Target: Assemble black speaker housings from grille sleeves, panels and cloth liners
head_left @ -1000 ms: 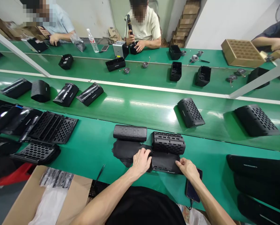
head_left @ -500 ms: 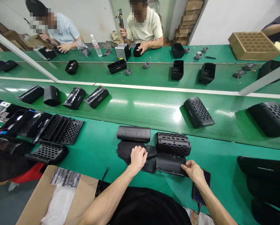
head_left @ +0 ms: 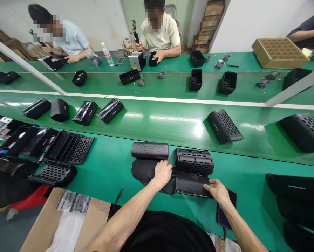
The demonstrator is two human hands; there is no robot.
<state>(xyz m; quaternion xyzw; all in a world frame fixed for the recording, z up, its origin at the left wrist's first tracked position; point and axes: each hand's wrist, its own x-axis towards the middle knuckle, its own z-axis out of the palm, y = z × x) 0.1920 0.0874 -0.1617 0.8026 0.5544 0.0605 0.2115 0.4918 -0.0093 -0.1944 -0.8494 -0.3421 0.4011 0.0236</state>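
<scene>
My left hand [head_left: 162,173] has its fingers curled down and closed on a thin black cloth sheet, at the right side of a loose pile of black cloth sheets [head_left: 143,169]. Its fingertips are partly hidden. My right hand [head_left: 218,191] grips the right end of a black panel [head_left: 191,183] lying on the green bench, thumb and fingers at its corner. Just behind that panel sits a stack of slotted black grille covers [head_left: 194,161]. Another dark grille cover [head_left: 150,150] lies behind the cloth pile.
A phone [head_left: 226,210] lies beside my right wrist, and tweezers [head_left: 117,197] near my left forearm. An open carton [head_left: 96,213] stands front left. Black speaker housings [head_left: 225,126] sit on the green conveyor [head_left: 159,122]. Grille panels [head_left: 80,149] fill the left; two co-workers sit opposite.
My left hand has shifted right across the cloth pile, toward the black panel. My right hand stays at the panel's corner. The view has tilted slightly.
</scene>
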